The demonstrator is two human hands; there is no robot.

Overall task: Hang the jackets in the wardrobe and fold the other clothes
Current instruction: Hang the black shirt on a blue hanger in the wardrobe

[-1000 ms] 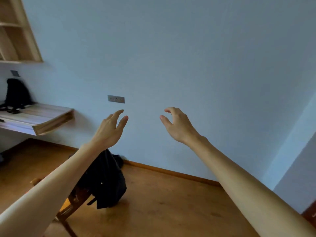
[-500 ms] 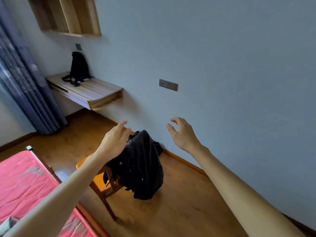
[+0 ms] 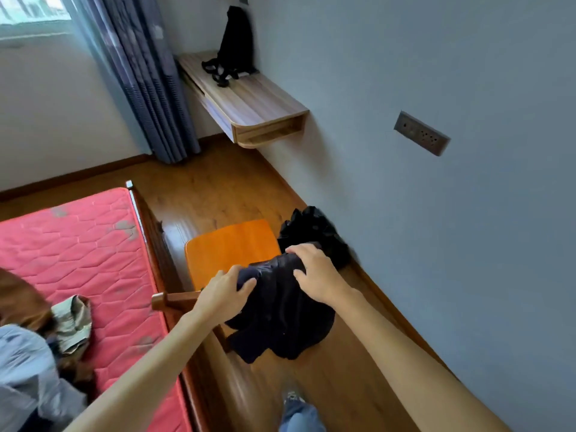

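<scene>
Head view: jacket (image 3: 280, 313) over chair (image 3: 230, 244) edge

Both bare forearms reach forward and down, the left from the lower left, the right from the lower right, converging. Left hand (image 3: 223, 294) palm down, fingers curled over the near-left edge of a dark jacket (image 3: 280, 310), thumb dug into the cloth. Right hand (image 3: 318, 275) palm down on top of the same bundle, fingers spread and bent, gripping fabric; hands near each other, not touching.
</scene>
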